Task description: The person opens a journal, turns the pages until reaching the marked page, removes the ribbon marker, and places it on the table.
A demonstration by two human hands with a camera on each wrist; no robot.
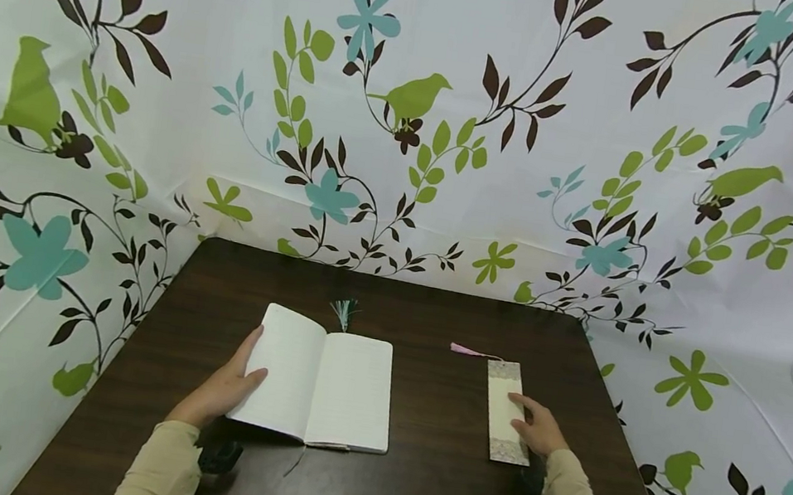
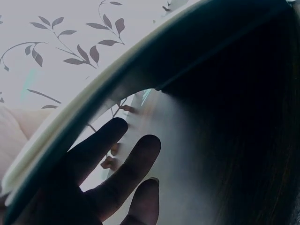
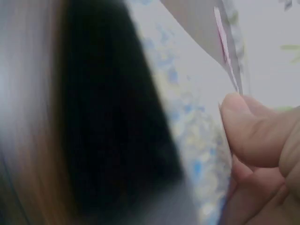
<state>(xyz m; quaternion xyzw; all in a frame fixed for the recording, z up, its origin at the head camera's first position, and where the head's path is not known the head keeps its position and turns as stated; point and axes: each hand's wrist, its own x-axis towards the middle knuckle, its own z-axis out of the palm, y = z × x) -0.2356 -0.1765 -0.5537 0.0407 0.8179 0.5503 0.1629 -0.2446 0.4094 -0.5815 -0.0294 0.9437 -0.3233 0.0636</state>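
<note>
An open notebook [image 1: 353, 392] with pale pages lies on the dark table. My left hand [image 1: 225, 385] grips its left half at the outer edge, thumb over the page and the other fingers under the cover. In the left wrist view, the dark underside of the cover [image 2: 117, 70] is tilted up, with my spread fingers [image 2: 140, 154] beneath it. To the right, my right hand [image 1: 540, 427] pinches the right edge of a cream bookmark [image 1: 501, 412] with patterned ends. Its pink tassel [image 1: 467, 350] points left from the top. Thumb and fingers meet at the bookmark's edge in the right wrist view.
A teal tassel [image 1: 343, 312] sticks out above the notebook's spine. A thin ribbon [image 1: 295, 462] hangs out at its lower edge. Behind and beside the table [image 1: 447, 321] hangs a white cloth [image 1: 448, 196] printed with leaves, birds and flowers.
</note>
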